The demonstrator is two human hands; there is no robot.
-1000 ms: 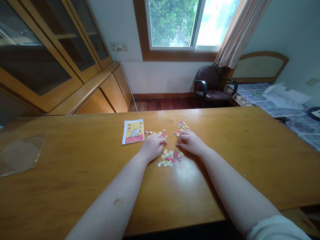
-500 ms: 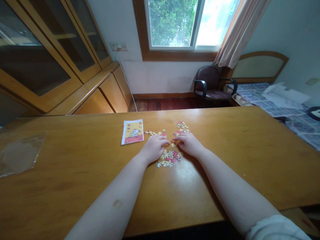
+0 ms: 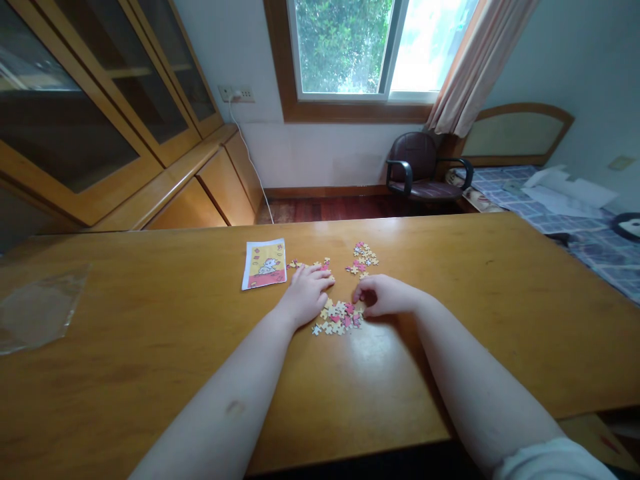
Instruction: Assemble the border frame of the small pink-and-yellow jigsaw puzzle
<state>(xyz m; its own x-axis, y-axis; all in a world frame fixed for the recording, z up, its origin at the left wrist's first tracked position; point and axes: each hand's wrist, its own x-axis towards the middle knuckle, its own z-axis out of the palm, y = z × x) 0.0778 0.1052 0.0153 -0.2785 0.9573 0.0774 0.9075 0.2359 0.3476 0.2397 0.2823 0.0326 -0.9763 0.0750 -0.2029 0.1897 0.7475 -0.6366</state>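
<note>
My left hand [image 3: 306,293] lies with fingers stretched out over the left group of puzzle pieces [image 3: 295,265], partly covering it. Its fingertips touch or nearly touch the pieces; none is seen gripped. My right hand [image 3: 387,295] is at the right edge of the near pile of puzzle pieces [image 3: 340,317], its fingers bent down with a gap between thumb and forefinger. Pink, yellow and pale pieces overlap in that pile. Beyond the right hand lies another group of puzzle pieces [image 3: 366,253]. A picture card [image 3: 265,264] with a white animal on yellow lies left of the pieces.
Everything lies on a wooden table [image 3: 165,320]. A clear plastic bag [image 3: 43,310] is at its left end. Past the far edge stand an office chair [image 3: 425,167] and a bed [image 3: 565,200]. A glass-fronted cabinet [image 3: 115,147] is at left.
The single yellow piece between the hands no longer shows there. My right hand has drawn back toward the near pile; my left fingers have spread and shifted slightly left.
</note>
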